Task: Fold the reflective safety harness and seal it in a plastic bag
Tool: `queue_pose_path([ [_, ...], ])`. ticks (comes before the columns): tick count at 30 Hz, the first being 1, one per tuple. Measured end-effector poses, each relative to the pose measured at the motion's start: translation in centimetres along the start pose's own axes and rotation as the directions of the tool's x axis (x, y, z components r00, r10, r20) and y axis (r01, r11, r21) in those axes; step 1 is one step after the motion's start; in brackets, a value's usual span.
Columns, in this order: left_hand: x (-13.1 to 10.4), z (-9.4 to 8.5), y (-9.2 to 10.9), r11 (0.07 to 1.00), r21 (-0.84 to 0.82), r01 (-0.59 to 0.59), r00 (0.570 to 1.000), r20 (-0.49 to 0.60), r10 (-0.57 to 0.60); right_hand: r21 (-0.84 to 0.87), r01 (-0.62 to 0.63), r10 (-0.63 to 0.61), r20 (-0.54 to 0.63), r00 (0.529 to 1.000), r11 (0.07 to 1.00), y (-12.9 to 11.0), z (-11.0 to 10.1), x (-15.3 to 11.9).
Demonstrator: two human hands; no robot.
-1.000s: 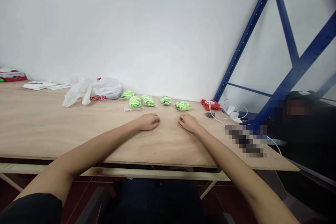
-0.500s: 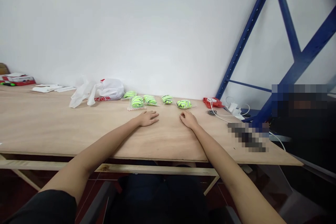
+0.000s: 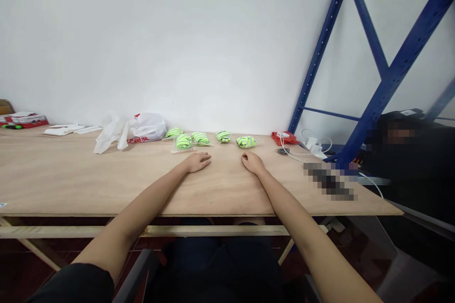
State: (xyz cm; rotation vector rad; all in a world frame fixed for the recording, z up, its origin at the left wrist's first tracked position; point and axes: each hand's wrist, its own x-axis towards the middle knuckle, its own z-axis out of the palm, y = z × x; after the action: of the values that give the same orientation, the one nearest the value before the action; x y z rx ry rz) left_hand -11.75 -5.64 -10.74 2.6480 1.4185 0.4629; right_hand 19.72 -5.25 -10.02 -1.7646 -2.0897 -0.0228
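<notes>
On the wooden table (image 3: 220,194) my left hand (image 3: 198,162) lies flat, fingers stretched out and holding nothing. To its right rests my right hand (image 3: 253,163), fingers curled in toward the thumb, with nothing visible in them. Just beyond the hands, several yellow-green striped cloth bundles in clear plastic bags sit in a loose row. Nearest my left hand are one bundle (image 3: 184,141) and another bundle (image 3: 201,139). A third bundle (image 3: 246,142) lies right behind my right hand. Neither hand touches a bundle.
White plastic bags (image 3: 151,125), white papers (image 3: 64,129) and a red-and-white box (image 3: 24,120) are at left. A red pouch (image 3: 285,138), white cable (image 3: 298,153) and blurred-out item (image 3: 329,182) lie at right. Beyond the blue metal rack (image 3: 369,118) is a person (image 3: 423,151).
The view has shifted slightly, so the rack sits further left in the picture. Both hands keep their places on the table, and the bundles have not moved.
</notes>
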Motion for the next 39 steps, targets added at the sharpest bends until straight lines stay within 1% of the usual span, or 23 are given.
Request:
queue_pose_path([
  [3,-0.08,-0.16,-0.01,0.999,-0.017,-0.028,0.999,-0.024,0.028,0.009,0.013,-0.013,0.01,1.0,1.0,0.12,-0.05,-0.06],
  [9,0.13,0.13,-0.47,0.999,0.008,-0.044,0.999,-0.016,0.044,0.013,0.037,-0.037,0.026,0.999,0.999,0.17,-0.09,-0.08],
  [14,0.3,0.41,-0.65,0.999,0.012,-0.039,0.999,-0.017,0.039,0.0,0.053,-0.053,0.031,0.998,0.999,0.15,-0.09,-0.09],
  [26,0.2,0.22,-0.4,1.0,0.02,-0.013,1.0,0.001,0.013,-0.005,0.057,-0.056,0.031,0.998,0.998,0.16,-0.14,-0.15],
  [34,0.06,-0.18,0.05,0.999,0.038,-0.018,1.0,0.016,0.018,0.001,0.055,-0.055,0.029,0.998,0.998,0.22,-0.11,-0.14],
  [39,0.08,-0.08,0.0,0.999,0.036,-0.021,1.0,0.01,0.021,0.002,0.052,-0.052,0.026,0.998,0.999,0.21,-0.06,-0.1],
])
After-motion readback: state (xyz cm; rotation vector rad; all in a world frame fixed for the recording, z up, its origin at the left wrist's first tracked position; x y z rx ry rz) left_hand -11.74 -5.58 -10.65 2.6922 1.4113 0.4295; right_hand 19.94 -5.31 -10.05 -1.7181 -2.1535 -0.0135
